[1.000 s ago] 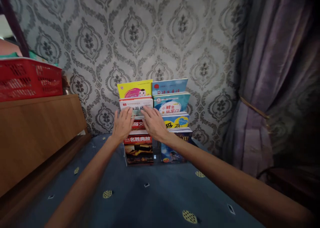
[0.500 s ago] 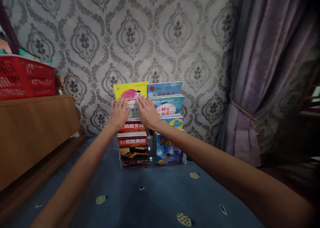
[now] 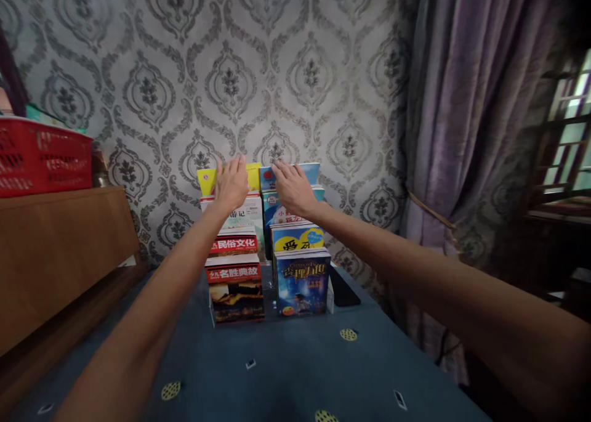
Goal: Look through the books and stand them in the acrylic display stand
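My left hand (image 3: pixel 233 185) reaches over the top of the yellow book (image 3: pixel 253 174) in the back left row, its fingers stretched out. My right hand (image 3: pixel 294 189) lies over the top of the blue book (image 3: pixel 310 172) at the back right, fingers extended. Whether either hand presses on its book is hard to make out. Several books stand in two stepped columns in a transparent rack (image 3: pixel 330 300). At the front are a dark red-topped book (image 3: pixel 235 289) on the left and a dark blue book (image 3: pixel 303 283) on the right.
The rack stands on a dark blue cloth (image 3: pixel 286 373) with pineapple prints. A flat black object (image 3: pixel 344 288) lies right of it. On the left, a red basket (image 3: pixel 46 157) sits on a wooden cabinet (image 3: pixel 64 249). Patterned wallpaper (image 3: pixel 231 101) is behind; a purple curtain (image 3: pixel 443 132) hangs right.
My left hand has moved up from the white book to the yellow one. My right hand has shifted right and up to the back blue book. The camera view has turned slightly right.
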Motion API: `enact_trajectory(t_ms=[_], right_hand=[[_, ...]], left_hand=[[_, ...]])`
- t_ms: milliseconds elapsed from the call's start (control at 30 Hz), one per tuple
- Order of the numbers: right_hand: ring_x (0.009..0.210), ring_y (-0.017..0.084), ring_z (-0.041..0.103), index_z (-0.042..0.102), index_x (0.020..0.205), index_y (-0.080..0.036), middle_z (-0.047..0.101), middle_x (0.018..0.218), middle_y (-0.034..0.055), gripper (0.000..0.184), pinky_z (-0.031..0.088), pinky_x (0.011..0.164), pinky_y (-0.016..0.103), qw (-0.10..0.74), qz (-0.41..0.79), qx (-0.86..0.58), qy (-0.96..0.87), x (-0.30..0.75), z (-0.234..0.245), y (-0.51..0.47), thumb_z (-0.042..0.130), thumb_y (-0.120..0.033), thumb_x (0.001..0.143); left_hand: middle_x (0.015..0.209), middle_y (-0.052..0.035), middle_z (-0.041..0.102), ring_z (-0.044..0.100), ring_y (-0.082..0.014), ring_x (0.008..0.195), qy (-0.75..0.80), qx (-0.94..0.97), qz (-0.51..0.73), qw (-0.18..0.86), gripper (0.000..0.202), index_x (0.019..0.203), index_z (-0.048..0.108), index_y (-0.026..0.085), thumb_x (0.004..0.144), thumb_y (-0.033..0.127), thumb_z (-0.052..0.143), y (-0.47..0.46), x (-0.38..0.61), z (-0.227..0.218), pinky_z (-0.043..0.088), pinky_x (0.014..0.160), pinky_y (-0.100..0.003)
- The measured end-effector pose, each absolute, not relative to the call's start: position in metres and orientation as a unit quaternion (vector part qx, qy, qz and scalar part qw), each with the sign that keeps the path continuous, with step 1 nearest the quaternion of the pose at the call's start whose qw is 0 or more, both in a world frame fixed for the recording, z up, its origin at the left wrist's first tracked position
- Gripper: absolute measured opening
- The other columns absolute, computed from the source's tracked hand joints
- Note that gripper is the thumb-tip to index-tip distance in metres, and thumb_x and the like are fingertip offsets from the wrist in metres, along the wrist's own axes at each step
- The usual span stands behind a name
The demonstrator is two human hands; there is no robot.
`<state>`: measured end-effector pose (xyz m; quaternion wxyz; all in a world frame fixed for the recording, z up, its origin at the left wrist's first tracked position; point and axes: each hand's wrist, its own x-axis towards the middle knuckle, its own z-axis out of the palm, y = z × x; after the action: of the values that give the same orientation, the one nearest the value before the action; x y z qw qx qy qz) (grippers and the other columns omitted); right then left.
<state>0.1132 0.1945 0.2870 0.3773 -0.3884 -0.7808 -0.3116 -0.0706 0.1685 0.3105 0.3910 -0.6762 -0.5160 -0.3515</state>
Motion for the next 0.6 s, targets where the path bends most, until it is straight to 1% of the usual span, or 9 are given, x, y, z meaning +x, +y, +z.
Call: enact_trajectory(t_ms=[67, 133, 200, 267, 400, 600], right_hand=[[0.146, 0.033, 0.035, 0.042, 0.147, -0.002, 0.045, 0.154, 0.0197, 0.053, 0.024, 0.121, 0.053, 0.358, -0.324, -0.396, -0.781, 0.115, 0.287, 0.193, 0.034, -0.010, 0.095], [0.146, 0.033, 0.035, 0.041, 0.148, -0.001, 0.044, 0.155, 0.0198, 0.054, 0.024, 0.121, 0.052, 0.350, -0.332, -0.401, -0.779, 0.114, 0.286, 0.191, 0.035, -0.010, 0.094], [0.146, 0.033, 0.035, 0.041, 0.148, -0.001, 0.044, 0.155, 0.0200, 0.055, 0.024, 0.121, 0.051, 0.350, -0.337, -0.402, -0.776, 0.113, 0.285, 0.191, 0.035, -0.009, 0.094], [0.146, 0.033, 0.035, 0.042, 0.148, -0.002, 0.045, 0.154, 0.0200, 0.055, 0.026, 0.121, 0.051, 0.360, -0.340, -0.399, -0.772, 0.113, 0.285, 0.194, 0.035, -0.009, 0.094], [0.142, 0.033, 0.041, 0.046, 0.144, -0.004, 0.049, 0.151, 0.0209, 0.052, 0.029, 0.118, 0.054, 0.384, -0.341, -0.398, -0.760, 0.117, 0.286, 0.203, 0.036, -0.011, 0.094], [0.139, 0.033, 0.044, 0.049, 0.141, -0.006, 0.052, 0.148, 0.0196, 0.048, 0.031, 0.115, 0.051, 0.404, -0.345, -0.390, -0.752, 0.125, 0.284, 0.212, 0.035, -0.016, 0.096]], left_hand=[[0.131, -0.0164, 0.060, 0.051, -0.0312, 0.129, -0.527, -0.679, -0.336, 0.385, 0.044, 0.137, 0.050, 0.011, 0.095, 0.013, 0.038, 0.172, -0.072, 0.312, 0.027, 0.119, -0.049], [0.126, -0.0155, 0.060, 0.053, -0.0307, 0.125, -0.534, -0.678, -0.338, 0.376, 0.039, 0.128, 0.055, 0.013, 0.092, 0.010, 0.040, 0.173, -0.078, 0.313, 0.033, 0.114, -0.046], [0.121, -0.0161, 0.060, 0.053, -0.0312, 0.121, -0.537, -0.673, -0.350, 0.368, 0.035, 0.121, 0.057, 0.013, 0.091, 0.008, 0.040, 0.174, -0.083, 0.314, 0.037, 0.110, -0.045], [0.119, -0.0158, 0.060, 0.053, -0.0321, 0.119, -0.533, -0.671, -0.361, 0.366, 0.033, 0.117, 0.057, 0.014, 0.090, 0.007, 0.040, 0.176, -0.088, 0.315, 0.039, 0.106, -0.047], [0.116, -0.0148, 0.060, 0.054, -0.0323, 0.116, -0.533, -0.668, -0.369, 0.366, 0.032, 0.115, 0.057, 0.016, 0.089, 0.006, 0.041, 0.179, -0.091, 0.316, 0.040, 0.103, -0.048], [0.114, -0.0135, 0.061, 0.055, -0.0314, 0.113, -0.519, -0.660, -0.374, 0.395, 0.032, 0.116, 0.056, 0.016, 0.088, 0.008, 0.042, 0.182, -0.093, 0.313, 0.041, 0.102, -0.049]])
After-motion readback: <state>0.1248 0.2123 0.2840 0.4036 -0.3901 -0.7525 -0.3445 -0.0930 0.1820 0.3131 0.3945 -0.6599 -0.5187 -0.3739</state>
